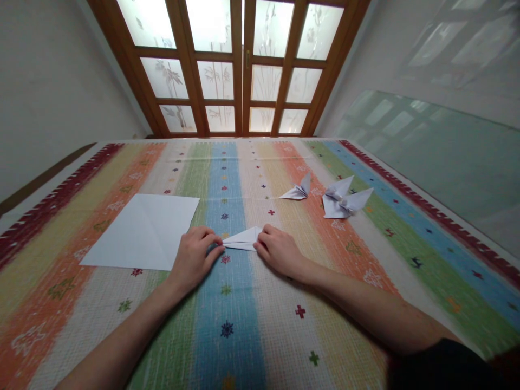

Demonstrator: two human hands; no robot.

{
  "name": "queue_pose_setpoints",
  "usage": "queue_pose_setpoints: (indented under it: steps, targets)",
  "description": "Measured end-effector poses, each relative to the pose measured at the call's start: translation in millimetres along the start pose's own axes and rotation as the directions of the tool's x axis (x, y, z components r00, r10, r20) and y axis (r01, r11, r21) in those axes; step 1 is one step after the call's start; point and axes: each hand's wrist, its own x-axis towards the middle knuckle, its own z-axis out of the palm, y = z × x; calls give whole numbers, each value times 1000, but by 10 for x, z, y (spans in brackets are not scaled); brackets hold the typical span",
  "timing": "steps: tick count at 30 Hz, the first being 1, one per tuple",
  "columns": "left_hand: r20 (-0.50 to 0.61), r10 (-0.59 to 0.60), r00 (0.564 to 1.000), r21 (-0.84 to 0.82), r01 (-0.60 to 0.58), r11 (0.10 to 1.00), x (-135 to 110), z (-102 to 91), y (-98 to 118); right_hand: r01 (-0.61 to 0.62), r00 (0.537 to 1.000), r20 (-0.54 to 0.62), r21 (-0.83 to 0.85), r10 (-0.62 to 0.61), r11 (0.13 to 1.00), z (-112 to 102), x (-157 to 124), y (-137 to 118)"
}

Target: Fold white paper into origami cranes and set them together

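A narrow piece of folded white paper [240,240] lies on the striped tablecloth, stretched between my two hands. Its pointed left end is pinched by my left hand [195,250], thumb and fingers together. At the wider right end, my right hand [278,248] grips the paper with bent fingers; its fingertips cover that edge. A flat sheet of white paper [150,230] with faint crease lines rests just left of my left hand. Beyond my right hand sit a small folded paper piece [298,189] and a larger winged cluster of folded paper [344,199].
A striped, patterned tablecloth [244,325] covers the table. Wooden doors with frosted panes [219,81] stand past its far edge. To the right, a pale green glass panel [439,162] leans along the wall; a plain wall [52,81] is at left.
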Motion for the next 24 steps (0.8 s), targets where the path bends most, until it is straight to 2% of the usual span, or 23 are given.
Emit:
queue_pose_setpoints:
  steps: [5,10,14,24]
  targets:
    - [47,44,998,-37,-42,998,72,52,-2,8,1000,0,10,-8,1000,9,-6,6]
    - [102,5,995,29,-8,1000,84,93,27,7,1000,0,1,-7,1000,18,-5,5]
    - [97,9,995,99,-19,995,104,104,23,9,1000,-1,-10,-9,1000,22,-2,1]
    - [153,76,985,72,-88,993,186,87,-50,-5,1000,13,-17,5,1000,15,7,-18]
